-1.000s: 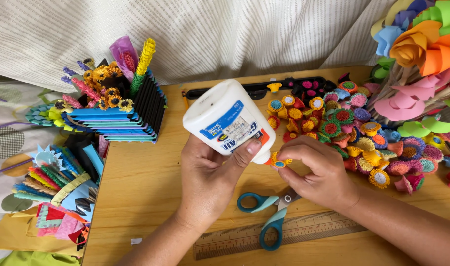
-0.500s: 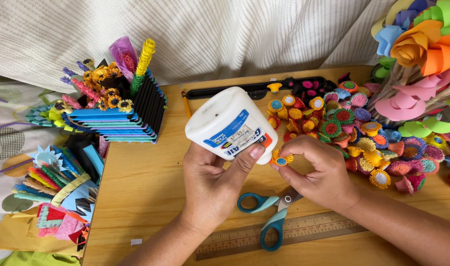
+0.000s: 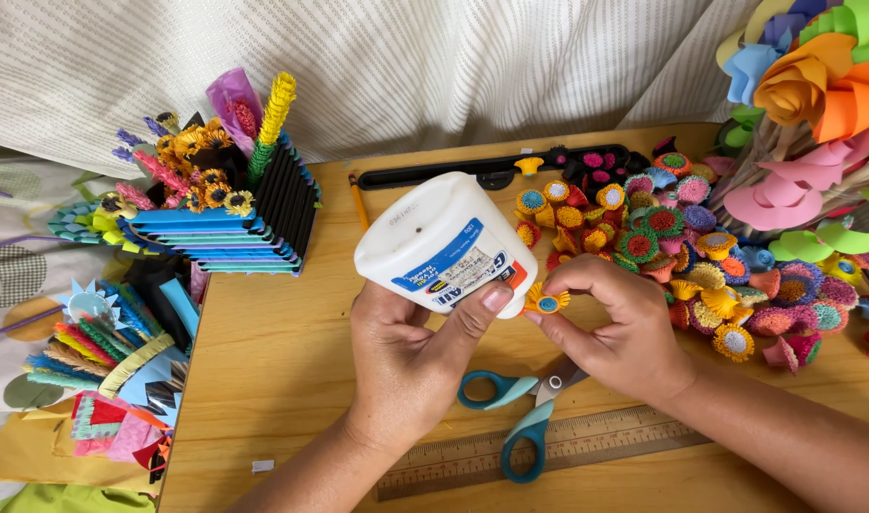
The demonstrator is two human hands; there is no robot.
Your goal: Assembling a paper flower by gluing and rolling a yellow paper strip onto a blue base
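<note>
My left hand point(image 3: 410, 366) grips a white glue bottle point(image 3: 434, 237) with a blue and orange label, tipped so its base faces up and its nozzle end points down to the right. My right hand point(image 3: 610, 328) pinches a small yellow paper flower with a blue centre point(image 3: 546, 301) right at the bottle's nozzle end. Both hands hover over a wooden table point(image 3: 273, 342). Under my right hand lie scissors with teal and blue handles point(image 3: 525, 418) and a wooden ruler point(image 3: 586, 442).
A heap of small coloured quilled paper flowers point(image 3: 700, 247) covers the table's right side, with large paper flowers point(image 3: 814, 104) behind. A black and blue paper holder with flowers point(image 3: 235, 223) stands at left. A pencil point(image 3: 360, 204) and a black strip point(image 3: 472, 171) lie at the back.
The bottle has tipped further so its nozzle end now meets the small flower. My right hand has lifted the flower slightly toward it.
</note>
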